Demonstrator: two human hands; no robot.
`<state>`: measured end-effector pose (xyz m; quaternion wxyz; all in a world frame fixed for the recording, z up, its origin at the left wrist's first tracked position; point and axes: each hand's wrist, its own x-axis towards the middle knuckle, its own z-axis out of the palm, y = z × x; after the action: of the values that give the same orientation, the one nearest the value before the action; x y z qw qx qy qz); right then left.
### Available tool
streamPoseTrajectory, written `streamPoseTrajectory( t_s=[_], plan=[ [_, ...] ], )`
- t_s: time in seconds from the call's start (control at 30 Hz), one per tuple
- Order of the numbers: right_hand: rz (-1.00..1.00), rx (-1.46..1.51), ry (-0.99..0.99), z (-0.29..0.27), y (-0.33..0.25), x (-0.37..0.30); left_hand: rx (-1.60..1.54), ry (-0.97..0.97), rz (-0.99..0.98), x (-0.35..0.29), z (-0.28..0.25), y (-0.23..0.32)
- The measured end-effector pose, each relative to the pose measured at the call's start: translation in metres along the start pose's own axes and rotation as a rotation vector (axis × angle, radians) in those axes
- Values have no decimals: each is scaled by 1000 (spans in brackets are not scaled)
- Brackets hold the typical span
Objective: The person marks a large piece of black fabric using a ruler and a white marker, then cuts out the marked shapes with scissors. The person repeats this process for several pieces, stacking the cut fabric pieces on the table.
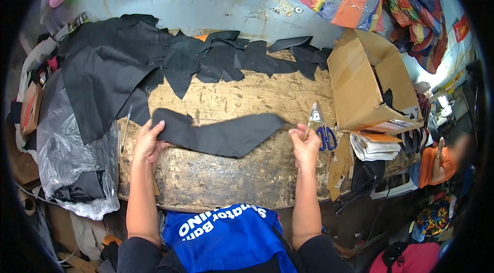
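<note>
A long, curved strip of black sheet material (216, 131), perhaps leather or fabric, stretches between my two hands above the worn wooden table. My left hand (148, 142) is closed on its wide left end, thumb on top. At the narrow right tip, my right hand (305, 144) pinches the strip. A thin pen-like stick (307, 130) also stands up from the right hand's fingers. Just beside that hand lie scissors (325, 138) with dark blue handles, blades pointing away from me. A pen (126, 125) rests on the table's left side, beyond my left hand.
Black offcuts (206, 57) line the table's far side, with a larger black sheet (103, 72) at left. A clear plastic bag (72, 170) hangs over the left edge. To the right stand a cardboard box (355, 77) and folded papers (374, 146). Another person (437, 165) is at far right.
</note>
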<state>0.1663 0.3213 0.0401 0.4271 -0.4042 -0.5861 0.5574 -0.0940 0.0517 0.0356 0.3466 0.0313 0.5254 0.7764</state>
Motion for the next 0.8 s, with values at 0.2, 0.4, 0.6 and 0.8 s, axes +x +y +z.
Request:
streamPoseTrajectory(
  t_s=[0.2, 0.4, 0.6, 0.8],
  plan=[
    [-67, -298, 60, -4, 30, 3, 539, 195, 204, -3, -12, -22],
    [-244, -381, -25, 31, 27, -16, 871, 81, 468, -2, -7, -19],
    [-681, -956, -522, 52, 31, -27, 1122, 7, 454, 4, -1, -9],
    [-592, -804, -417, 78, 46, 42, 962, 3, 897, 65, 43, 15]
  ],
)
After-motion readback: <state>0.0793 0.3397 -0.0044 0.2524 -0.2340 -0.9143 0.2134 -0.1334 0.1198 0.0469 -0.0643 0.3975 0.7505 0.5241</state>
